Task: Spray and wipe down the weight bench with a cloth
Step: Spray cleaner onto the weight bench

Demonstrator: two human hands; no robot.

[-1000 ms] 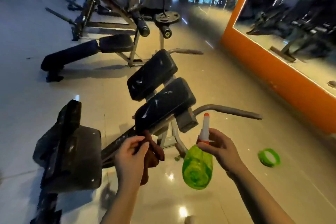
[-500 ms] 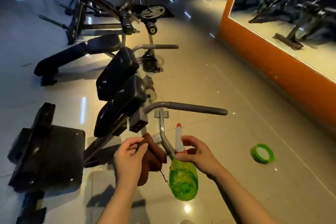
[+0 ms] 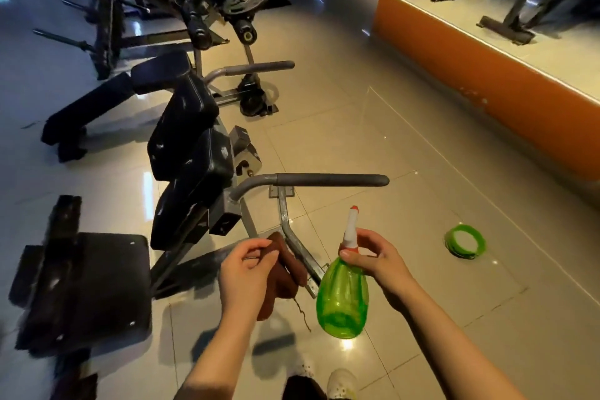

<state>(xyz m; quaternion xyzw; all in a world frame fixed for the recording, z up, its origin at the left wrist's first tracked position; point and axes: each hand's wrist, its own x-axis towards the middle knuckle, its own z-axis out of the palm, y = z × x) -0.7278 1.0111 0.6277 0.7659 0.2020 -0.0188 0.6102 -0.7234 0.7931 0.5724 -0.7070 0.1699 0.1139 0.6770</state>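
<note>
A glossy tiled gym floor point(image 3: 373, 127) fills the view, with an orange wall point(image 3: 487, 88) carrying a mirror along the right side. A black padded weight bench point(image 3: 191, 153) on a grey metal frame stands to the left of centre, its 2 worn pads tilted, a flat black footplate point(image 3: 87, 282) at its near end and a grey padded handle point(image 3: 331, 179) sticking out to the right. More benches and a weight plate sit further back. Both forearms reach forward from the bottom edge. The left hand point(image 3: 245, 273) has its fingers curled, pinching a brown cloth point(image 3: 285, 273) that hangs in front of the bench's frame. The right hand point(image 3: 376, 258) grips the neck of a green spray bottle point(image 3: 342, 295), white nozzle pointing up, held above the floor just right of the cloth. A green ring point(image 3: 465, 242) lies on the tiles to the right, well apart from the hands
</note>
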